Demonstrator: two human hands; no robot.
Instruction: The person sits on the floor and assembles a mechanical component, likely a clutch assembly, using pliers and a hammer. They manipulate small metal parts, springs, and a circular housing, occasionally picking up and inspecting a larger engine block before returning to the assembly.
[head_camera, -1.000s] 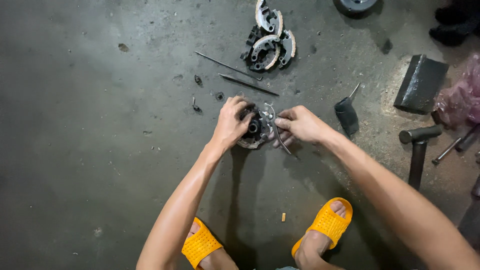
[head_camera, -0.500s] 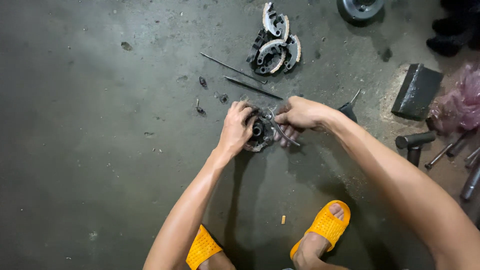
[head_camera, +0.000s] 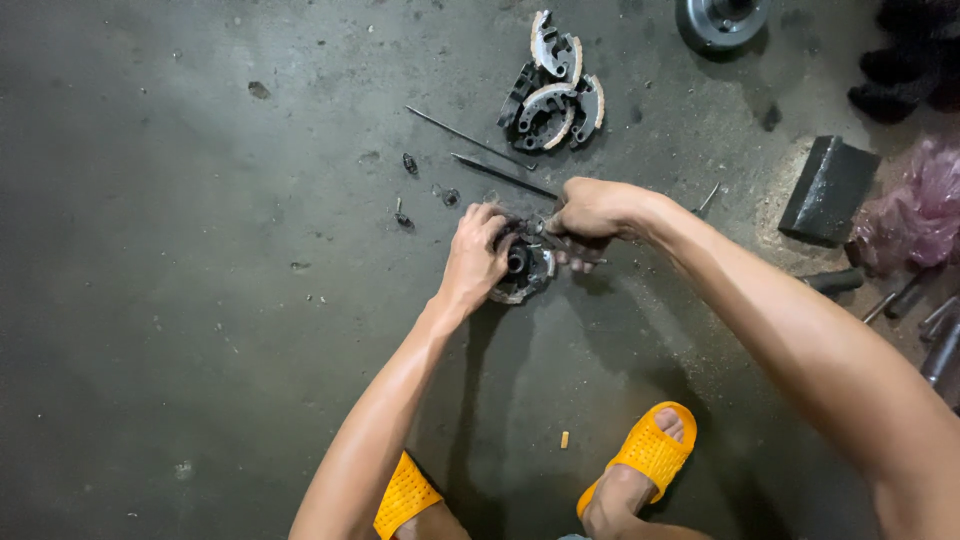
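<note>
The concrete floor (head_camera: 200, 300) carries everything here, dark and oil-stained. Near its right edge lie a black wedge-shaped block (head_camera: 828, 188), a pink plastic bag (head_camera: 915, 215) and some metal bars (head_camera: 925, 325); a round metal hub (head_camera: 722, 18) sits at the top edge. Toward the top middle is a pile of curved brake shoes (head_camera: 555, 85) already off and set aside, with two thin rods (head_camera: 485, 155) just below them and a few small loose bits (head_camera: 425, 190) to their left.

In the middle of the floor rests the round metal part (head_camera: 520, 272), lying flat. The left hand (head_camera: 475, 250) is closed over its left side, pressing it down. The right hand (head_camera: 590, 210) is clenched around a pair of pliers (head_camera: 570, 245) whose tip reaches into the top of the part.

Judging by the removed shoes and scattered pieces, stripping seems well under way, yet this part looks not fully apart: something at its top is being worked on.
</note>
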